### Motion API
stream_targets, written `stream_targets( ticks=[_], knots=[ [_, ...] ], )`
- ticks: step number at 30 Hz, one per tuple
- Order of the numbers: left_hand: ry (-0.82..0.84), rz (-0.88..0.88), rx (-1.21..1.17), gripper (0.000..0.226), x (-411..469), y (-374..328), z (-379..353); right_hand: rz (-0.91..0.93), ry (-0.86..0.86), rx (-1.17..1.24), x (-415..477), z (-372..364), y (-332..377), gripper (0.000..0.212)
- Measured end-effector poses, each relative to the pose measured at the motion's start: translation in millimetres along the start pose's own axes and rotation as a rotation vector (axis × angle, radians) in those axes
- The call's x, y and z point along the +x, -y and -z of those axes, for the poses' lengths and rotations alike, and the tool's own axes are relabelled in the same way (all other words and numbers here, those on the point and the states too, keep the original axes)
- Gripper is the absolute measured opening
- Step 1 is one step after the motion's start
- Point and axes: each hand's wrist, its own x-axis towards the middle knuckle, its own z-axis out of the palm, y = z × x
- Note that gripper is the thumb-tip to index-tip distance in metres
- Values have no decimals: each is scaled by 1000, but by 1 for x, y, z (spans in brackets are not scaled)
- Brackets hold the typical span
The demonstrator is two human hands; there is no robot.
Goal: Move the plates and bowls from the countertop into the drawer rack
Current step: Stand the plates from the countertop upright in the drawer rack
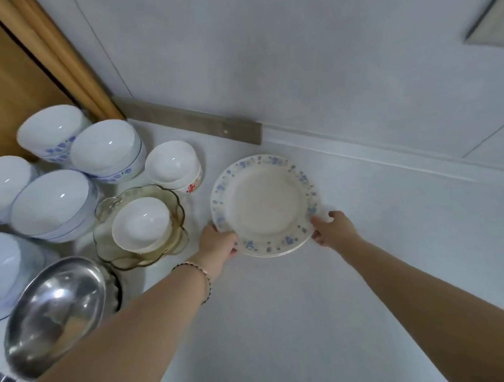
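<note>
Looking down from the head camera, I see my left hand (pixel 218 244) and right hand (pixel 333 229) curled round opposite near edges of the floral plates (pixel 264 204). They are a short stack resting on the white countertop (pixel 307 304), just right of the bowls (pixel 104 148). I judge my fingers should slide fully under the bottom plate, then lift level.

Both arms outstretched, left hand (pixel 218 245) and right hand (pixel 334 228) seemingly grip opposite edges of the plate stack (pixel 264 203).
</note>
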Motion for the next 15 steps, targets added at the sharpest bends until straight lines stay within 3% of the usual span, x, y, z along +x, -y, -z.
stream_targets(
  ticks=[3, 6, 9, 15],
  knots=[
    [15, -10, -53, 46, 19, 1, 2, -22, 39, 153, 18, -9, 9, 51],
    [58, -6, -74, 37, 20, -1, 4, -14, 61, 225, 18, -9, 12, 47],
    [64, 4, -55, 45, 14, 4, 4, -14, 25, 260, 6, -5, 2, 44],
    [127, 22, -7, 47, -48, 24, 1, -12, 1, 290, -46, 26, -46, 41]
  ],
)
